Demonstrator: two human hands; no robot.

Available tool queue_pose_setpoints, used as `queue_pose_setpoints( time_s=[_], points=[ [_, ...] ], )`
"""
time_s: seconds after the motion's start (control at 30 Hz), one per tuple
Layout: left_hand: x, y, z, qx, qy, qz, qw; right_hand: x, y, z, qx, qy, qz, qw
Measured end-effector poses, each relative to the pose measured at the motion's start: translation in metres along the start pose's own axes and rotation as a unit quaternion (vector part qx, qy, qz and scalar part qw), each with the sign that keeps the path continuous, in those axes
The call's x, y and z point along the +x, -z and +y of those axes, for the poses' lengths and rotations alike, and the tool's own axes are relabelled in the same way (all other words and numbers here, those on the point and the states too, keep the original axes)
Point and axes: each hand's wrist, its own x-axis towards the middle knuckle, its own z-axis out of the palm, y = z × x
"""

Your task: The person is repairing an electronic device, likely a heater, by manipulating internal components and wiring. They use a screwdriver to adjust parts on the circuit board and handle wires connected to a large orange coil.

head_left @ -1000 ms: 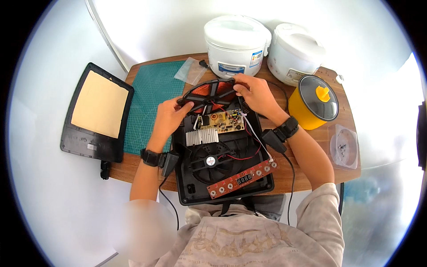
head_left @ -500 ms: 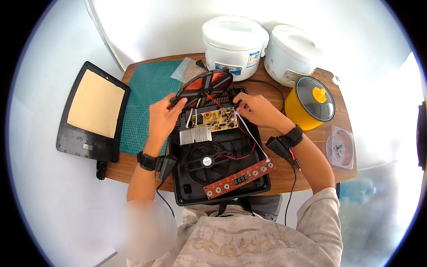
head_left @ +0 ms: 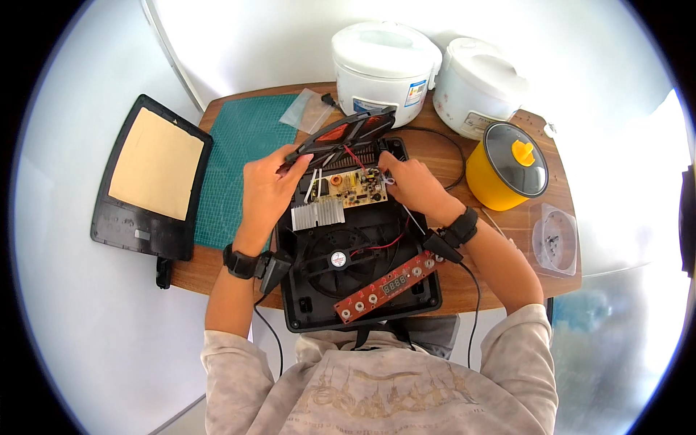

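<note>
My left hand pinches the rim of a round induction coil, black-framed with copper-red windings, and holds it tilted up over the far end of an opened induction cooker base. Beneath it lies a tan circuit board with a silver heat sink and a black fan. My right hand is closed at the board's right end, beside bunched white wires; its fingertips are partly hidden, so what they grip is unclear. A red control board rests slanting across the base's near end.
Leaning at the left is the detached black cover panel, by a green cutting mat. Two white rice cookers stand behind. To the right are a yellow pot and a clear tray holding small screws. A plastic bag lies at the back.
The coil has tipped more upright and shifted slightly right in my left hand. My right hand has moved in against the board's end, and the white wires there are now bunched.
</note>
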Motion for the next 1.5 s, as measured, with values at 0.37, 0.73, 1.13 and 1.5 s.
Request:
queue_pose_setpoints(
  time_s=[0.37,0.73,1.13,1.5],
  points=[
    [-0.001,0.0,-0.01,-0.005,-0.012,0.02,1.0,0.002,0.03,-0.009,0.307,-0.226,-0.134,0.915],
    [-0.001,0.001,-0.013,-0.034,0.039,-0.004,0.999,-0.002,0.032,0.005,0.288,-0.154,-0.134,0.936],
    [-0.013,0.005,-0.02,0.025,0.031,-0.029,0.999,-0.066,0.061,-0.025,-0.016,-0.118,-0.052,0.991],
    [-0.034,0.01,-0.033,0.004,-0.032,-0.092,0.995,-0.156,0.057,-0.053,0.081,-0.167,-0.11,0.976]
  ],
)
